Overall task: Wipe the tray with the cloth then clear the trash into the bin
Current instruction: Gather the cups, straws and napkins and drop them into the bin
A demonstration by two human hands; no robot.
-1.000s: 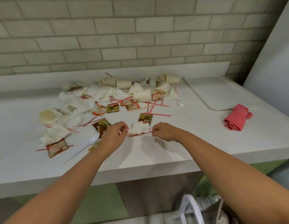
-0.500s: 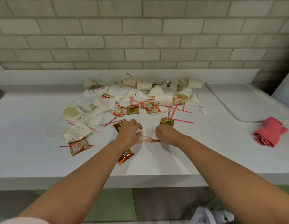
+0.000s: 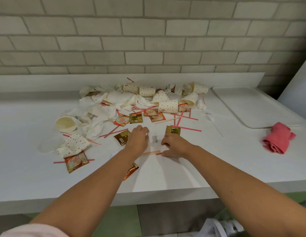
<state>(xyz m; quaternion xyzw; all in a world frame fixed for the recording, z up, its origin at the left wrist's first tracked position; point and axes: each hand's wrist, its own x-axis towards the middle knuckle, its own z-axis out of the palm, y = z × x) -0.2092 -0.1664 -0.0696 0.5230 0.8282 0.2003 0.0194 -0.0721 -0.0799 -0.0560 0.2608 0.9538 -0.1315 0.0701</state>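
Right hand (image 3: 174, 146) pinches napkin (image 3: 164, 148) near counter (image 3: 165, 183) edge

Both forearms reach forward from the lower corners and converge toward the middle, palms down. The left hand (image 3: 137, 140) lies knuckles-up with its fingers curled downward. The fingertips are hidden behind the back of the hand, so it cannot be told whether they hold anything. The right hand (image 3: 174, 146) sits just beside it with a small gap between the two. Its wrist is bent slightly inward, its fingers are curled and its thumb is low, pinching a white scrap (image 3: 164, 148) at the fingertips. The edge of a pale pink sleeve (image 3: 34, 230) shows on the left arm near the elbow.
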